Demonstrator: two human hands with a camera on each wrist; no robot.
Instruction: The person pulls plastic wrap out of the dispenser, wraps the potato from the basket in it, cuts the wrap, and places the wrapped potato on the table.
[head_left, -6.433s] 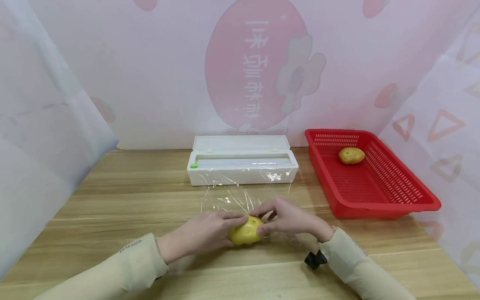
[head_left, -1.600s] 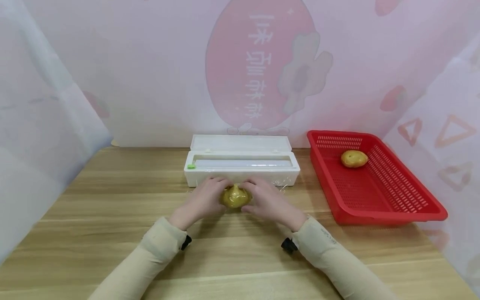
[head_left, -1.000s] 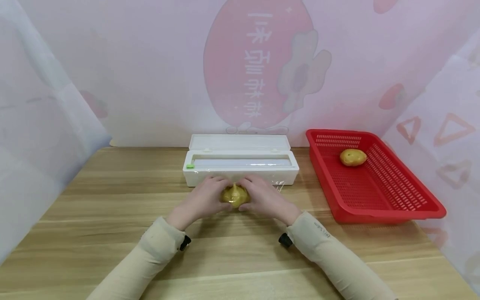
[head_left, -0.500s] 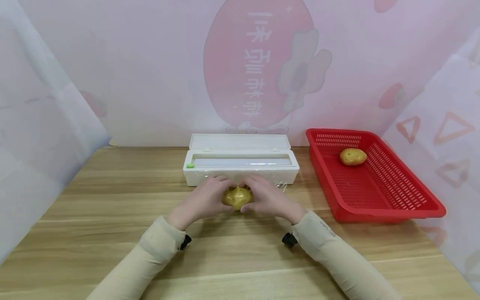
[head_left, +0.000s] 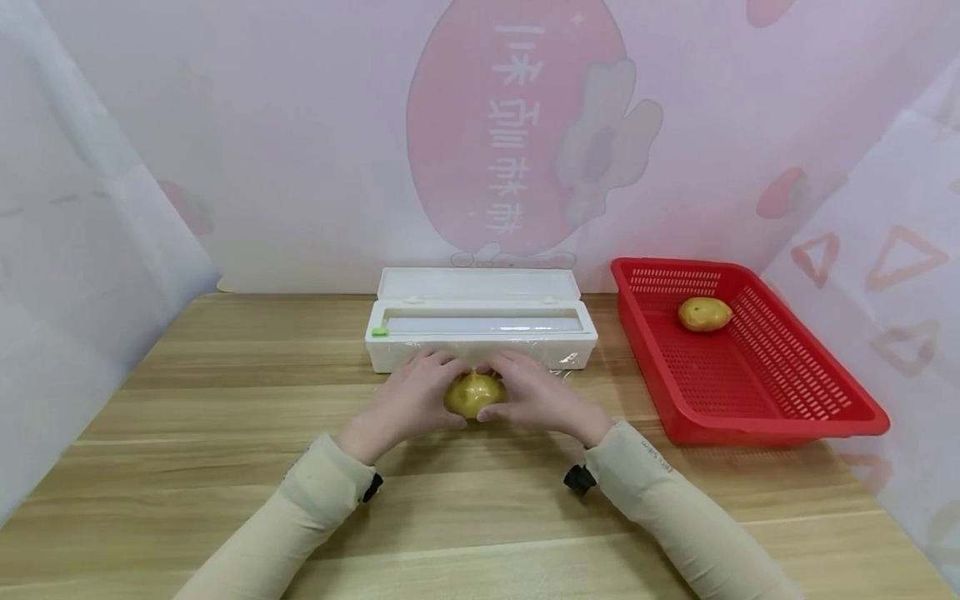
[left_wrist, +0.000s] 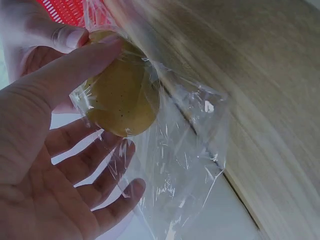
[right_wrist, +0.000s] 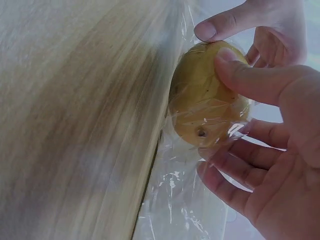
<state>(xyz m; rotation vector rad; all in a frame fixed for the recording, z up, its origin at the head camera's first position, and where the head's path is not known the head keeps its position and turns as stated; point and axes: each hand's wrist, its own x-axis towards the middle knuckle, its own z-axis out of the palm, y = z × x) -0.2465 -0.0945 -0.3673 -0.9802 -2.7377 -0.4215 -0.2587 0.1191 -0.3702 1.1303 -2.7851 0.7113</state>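
A yellow potato (head_left: 474, 395) with cling film (left_wrist: 185, 145) around it sits between both hands, just in front of the white cling film box (head_left: 480, 353). My left hand (head_left: 412, 395) grips its left side, thumb on the near face and fingers behind. From the other side my right hand (head_left: 536, 395) grips it the same way, as the right wrist view shows with its thumb (right_wrist: 250, 75) on the film. Crinkled loose film spreads from the potato toward the box. The fingertips behind the potato are partly hidden in the head view.
The box's lid (head_left: 480, 284) stands raised, with a film roll (head_left: 483, 324) inside and a green slider (head_left: 380, 332) at its left end. To the right is a red basket (head_left: 750, 429) with another potato (head_left: 705, 314) in it. A printed backdrop closes off the back of the wooden table (head_left: 247, 400).
Since the earliest frame, both hands have moved the potato away from the front toward the box, and film now covers it. Over the last second they have barely shifted.
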